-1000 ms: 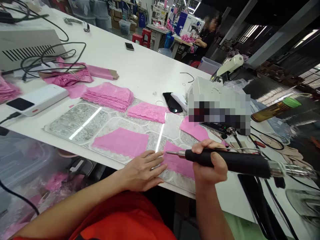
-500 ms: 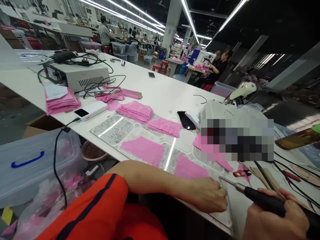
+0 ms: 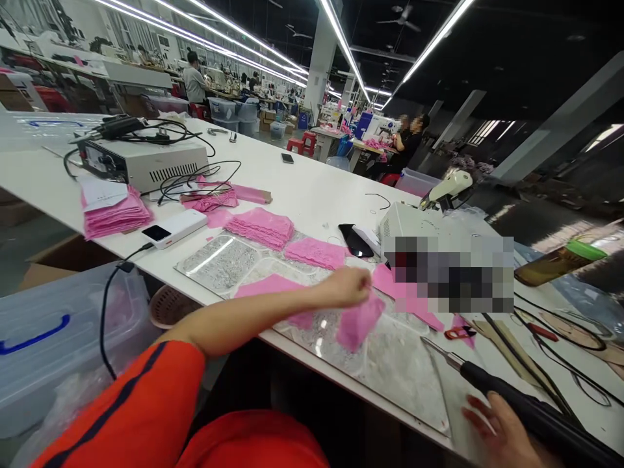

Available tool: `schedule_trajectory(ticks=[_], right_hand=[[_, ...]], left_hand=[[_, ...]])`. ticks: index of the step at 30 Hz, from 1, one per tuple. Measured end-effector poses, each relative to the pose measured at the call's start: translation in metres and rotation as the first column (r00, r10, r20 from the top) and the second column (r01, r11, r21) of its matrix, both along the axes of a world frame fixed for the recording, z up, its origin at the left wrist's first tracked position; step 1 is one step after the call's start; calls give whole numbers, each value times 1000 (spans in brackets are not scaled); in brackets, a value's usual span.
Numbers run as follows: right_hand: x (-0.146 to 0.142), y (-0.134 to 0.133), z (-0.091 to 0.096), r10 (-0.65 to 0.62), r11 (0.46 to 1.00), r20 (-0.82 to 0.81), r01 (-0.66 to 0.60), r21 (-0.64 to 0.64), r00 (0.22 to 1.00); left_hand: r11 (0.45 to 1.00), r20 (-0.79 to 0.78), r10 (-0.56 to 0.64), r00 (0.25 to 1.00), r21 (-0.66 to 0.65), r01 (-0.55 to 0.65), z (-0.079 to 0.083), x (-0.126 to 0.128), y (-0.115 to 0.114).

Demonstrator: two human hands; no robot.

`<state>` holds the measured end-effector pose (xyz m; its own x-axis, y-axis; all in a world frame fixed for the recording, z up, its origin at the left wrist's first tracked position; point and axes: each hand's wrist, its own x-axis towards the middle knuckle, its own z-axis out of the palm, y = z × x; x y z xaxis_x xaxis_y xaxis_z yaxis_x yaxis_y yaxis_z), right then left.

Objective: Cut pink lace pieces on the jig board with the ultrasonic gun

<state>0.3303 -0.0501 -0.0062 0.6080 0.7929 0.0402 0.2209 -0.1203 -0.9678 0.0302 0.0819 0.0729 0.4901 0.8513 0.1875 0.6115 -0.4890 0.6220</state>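
Note:
My left hand (image 3: pixel 347 286) is closed in a pinch on a pink lace piece (image 3: pixel 359 322) and holds it lifted off the glass work plate (image 3: pixel 400 374). Another pink piece (image 3: pixel 273 286) lies flat on the plate under my forearm. My right hand (image 3: pixel 502 435) sits at the bottom right beside a black-handled cutting tool (image 3: pixel 511 400) with a metal tip; its fingers look loosely spread under the handle. Two stacks of pink lace (image 3: pixel 260 226) (image 3: pixel 316 252) rest at the plate's far edge.
A white control box (image 3: pixel 146 162) with cables, a pink stack with paper (image 3: pixel 114 211), a power bank (image 3: pixel 174 227) and a phone (image 3: pixel 355 240) lie on the long white table (image 3: pixel 302 182). A clear bin (image 3: pixel 49 325) stands below left. Cables and a bottle (image 3: pixel 560 260) are at right. Other people work far back.
My left hand moved from the plate's near edge to the pink piece and picked it up. My right hand and the tool dropped lower right, its grip loosened.

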Motion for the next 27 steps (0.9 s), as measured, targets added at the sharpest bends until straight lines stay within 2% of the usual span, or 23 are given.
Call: schedule_trajectory(ticks=[2, 4, 6, 8, 9, 10, 12, 14, 16, 19, 23, 27], right_hand=[[-9, -11, 3, 28, 976, 2, -27, -216, 1000], [-27, -18, 9, 129, 933, 99, -86, -350, 987], [-55, -18, 16, 244, 938, 257, -160, -308, 935], [-91, -9, 24, 351, 936, 410, -309, -166, 842], [-110, -1, 27, 444, 889, 464, -441, -121, 766], [-129, 8, 29, 527, 820, 507, -564, -96, 681], [-163, 27, 31, 625, 683, 581, -726, -83, 522], [-187, 45, 28, 640, 605, 655, -789, -105, 403], [-200, 58, 23, 619, 583, 715, -800, -142, 324], [-204, 67, 17, 593, 573, 763, -801, -173, 259], [-202, 68, 17, 585, 538, 766, -834, -121, 266], [-208, 62, 19, 580, 475, 779, -876, -85, 239]], left_hand=[[987, 103, 147, 984, -73, -140, 3, -49, 1], [959, 178, 263, 948, -153, -237, -1, -93, -4], [931, 228, 341, 912, -219, -293, -10, -127, -13], [907, 250, 395, 884, -261, -332, -20, -150, -25], [898, 253, 414, 875, -273, -346, -25, -158, -30], [891, 251, 427, 869, -280, -358, -29, -164, -35], [883, 240, 442, 864, -284, -373, -35, -171, -43], [879, 224, 449, 865, -282, -384, -39, -175, -50], [875, 200, 458, 866, -274, -399, -40, -178, -55], [867, 147, 476, 867, -245, -434, -38, -183, -61], [867, 64, 474, 878, -205, -453, -33, -190, -68], [870, -23, 462, 887, -181, -458, -32, -197, -76]])
